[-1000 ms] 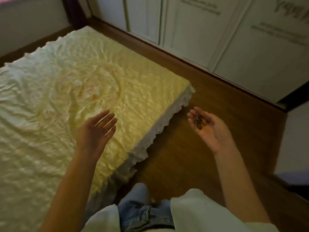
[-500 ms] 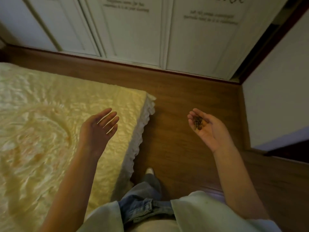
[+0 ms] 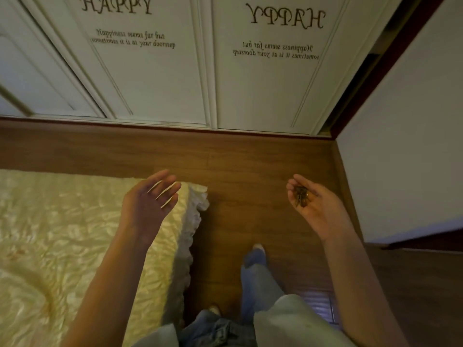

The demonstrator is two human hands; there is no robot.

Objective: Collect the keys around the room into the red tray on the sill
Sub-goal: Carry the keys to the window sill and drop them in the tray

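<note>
Left of centre: left hand (image 3: 150, 201) raised above the bed (image 3: 62, 234) corner, fingers straight and slightly spread, holding nothing. Right of centre: right hand (image 3: 315, 204) palm-up, loosely cupped, keys (image 3: 300, 196) resting on the fingers.

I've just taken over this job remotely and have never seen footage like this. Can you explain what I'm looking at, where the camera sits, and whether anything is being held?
There is no machine here: a person works with bare hands, and the one picture comes from a wide-angle camera worn on their head, looking forward and down. The left hand is open and empty, fingers straight, above the corner of a bed with a cream cover. The right hand is palm up and cradles a small bunch of dark keys. Below are the wooden floor and the person's jeans and sock. Ahead stand white wardrobe doors with "HAPPY" lettering. No red tray or sill shows in this view.
</note>
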